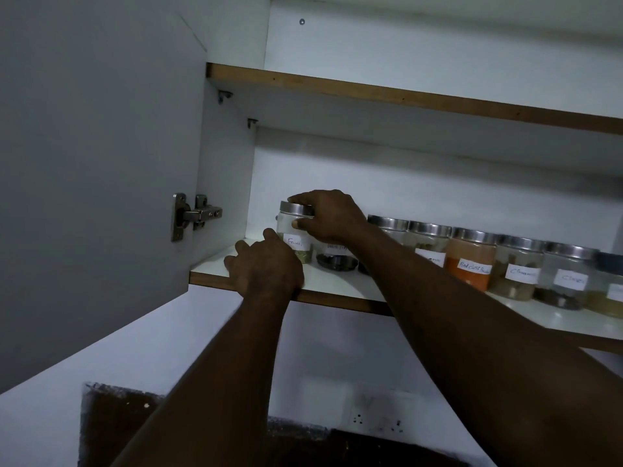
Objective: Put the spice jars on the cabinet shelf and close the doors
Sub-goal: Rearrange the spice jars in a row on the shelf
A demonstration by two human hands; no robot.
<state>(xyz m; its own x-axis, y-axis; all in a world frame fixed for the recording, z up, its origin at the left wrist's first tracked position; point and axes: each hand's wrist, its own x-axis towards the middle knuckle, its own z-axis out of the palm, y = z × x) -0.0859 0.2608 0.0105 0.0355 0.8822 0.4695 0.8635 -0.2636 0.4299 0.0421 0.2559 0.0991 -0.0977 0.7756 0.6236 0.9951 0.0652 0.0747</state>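
Fennel jar [287, 228], clear with a steel lid [296, 208] and a handwritten label, stands upright at the left end of the lower shelf [332, 284], close to the cabinet's left wall. The right hand [332, 215] comes from above and the right, its grip clamped round the lid, thumb on the near rim. The left hand [266, 266] rests on the shelf's front edge, fingers loose against the jar's base, gripping nothing. Just right stands a dark-seed jar [337, 260], then a row including the red chilli jar [471, 264]. The left door [101, 163] hangs open on its hinge [197, 215].
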